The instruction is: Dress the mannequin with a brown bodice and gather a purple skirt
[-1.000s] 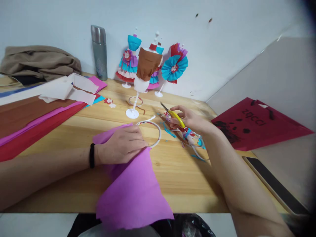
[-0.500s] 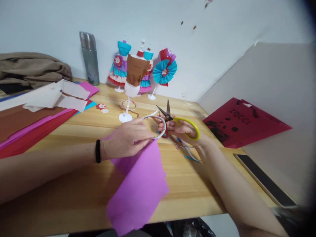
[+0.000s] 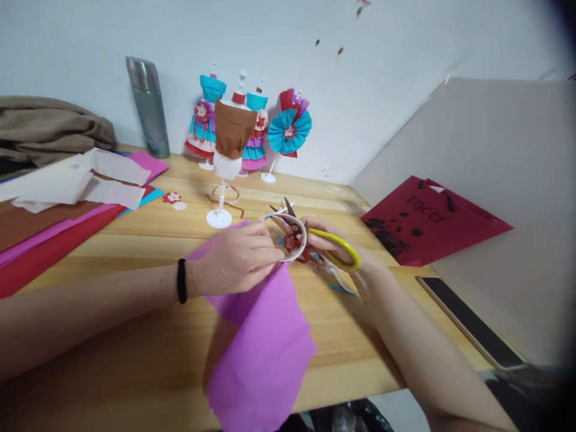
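Observation:
Purple crepe paper [image 3: 265, 354] hangs from my left hand [image 3: 238, 258], whose fingers are closed on its top edge. The same hand pinches a narrow white strip [image 3: 303, 240] that curves in a loop toward my right hand [image 3: 326, 240]. Around yellow-handled scissors [image 3: 335, 245] my right fingers are wrapped, and the dark blades point up and left behind the loop. A small dress form [image 3: 234, 129] in a brown paper top stands on a white base beyond my left hand. Red, brown and blue scraps [image 3: 292, 245] lie under the scissors, partly hidden.
Three decorated dress forms [image 3: 290, 129] stand along the wall. Stacked coloured papers [image 3: 85, 210], a flask [image 3: 148, 108] and brown cloth [image 3: 54, 129] are at the left. A red paper bag [image 3: 432, 222] leans on the right partition, with a phone [image 3: 470, 321] nearer.
The scissors have tipped lower behind the white loop, and their blades look closer together. The purple paper has swung slightly right. The whole view has shifted a little.

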{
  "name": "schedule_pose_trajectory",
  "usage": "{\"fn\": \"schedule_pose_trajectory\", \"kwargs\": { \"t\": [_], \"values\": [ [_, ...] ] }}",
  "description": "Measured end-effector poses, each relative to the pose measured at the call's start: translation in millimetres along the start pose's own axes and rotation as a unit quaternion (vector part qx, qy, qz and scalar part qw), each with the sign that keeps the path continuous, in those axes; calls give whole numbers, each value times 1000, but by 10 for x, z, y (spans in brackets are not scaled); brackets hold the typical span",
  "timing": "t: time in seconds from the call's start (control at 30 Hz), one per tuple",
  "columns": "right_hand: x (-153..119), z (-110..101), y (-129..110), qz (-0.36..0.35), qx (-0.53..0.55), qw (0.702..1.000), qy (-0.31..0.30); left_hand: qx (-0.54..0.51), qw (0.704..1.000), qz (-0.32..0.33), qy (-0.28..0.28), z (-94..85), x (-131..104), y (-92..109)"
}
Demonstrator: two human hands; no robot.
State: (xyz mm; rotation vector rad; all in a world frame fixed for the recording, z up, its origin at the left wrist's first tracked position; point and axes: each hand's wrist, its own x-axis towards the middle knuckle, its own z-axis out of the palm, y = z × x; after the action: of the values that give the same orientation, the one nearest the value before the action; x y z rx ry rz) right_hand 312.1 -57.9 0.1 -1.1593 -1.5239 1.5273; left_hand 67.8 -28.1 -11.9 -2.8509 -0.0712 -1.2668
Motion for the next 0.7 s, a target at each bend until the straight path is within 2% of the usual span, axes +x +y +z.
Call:
{"fn": "schedule_pose_trajectory", "kwargs": {
  "t": [0.1, 0.2, 0.3, 0.37, 0.4, 0.47, 0.53, 0.7],
  "values": [
    [-21, 32, -9, -3, -41, 999, 10, -12, 1000, 1, -4, 17, -4, -10],
    [-19, 27, -16, -2, -105, 991, 81, -6, 1000, 1, -3, 9, -6, -16],
    [-2, -7, -36, 4, -180, 963, 202, 7, 1000, 5, -6, -45, -15, -8],
    [8, -21, -50, 27, -254, 935, 246, 25, 999, -4, -27, -108, -30, 8],
    [13, -17, -54, 42, -303, 919, 248, 33, 999, -17, -40, -147, -40, 20],
    [22, 22, -54, 69, -407, 885, 215, 46, 996, -56, -55, -236, -59, 47],
    [35, 101, -45, 81, -484, 857, 157, 61, 990, -104, -67, -330, -66, 78],
    [80, 346, -46, 61, -584, 809, 35, 31, 975, -191, -107, -512, -41, 115]
  ]
}}
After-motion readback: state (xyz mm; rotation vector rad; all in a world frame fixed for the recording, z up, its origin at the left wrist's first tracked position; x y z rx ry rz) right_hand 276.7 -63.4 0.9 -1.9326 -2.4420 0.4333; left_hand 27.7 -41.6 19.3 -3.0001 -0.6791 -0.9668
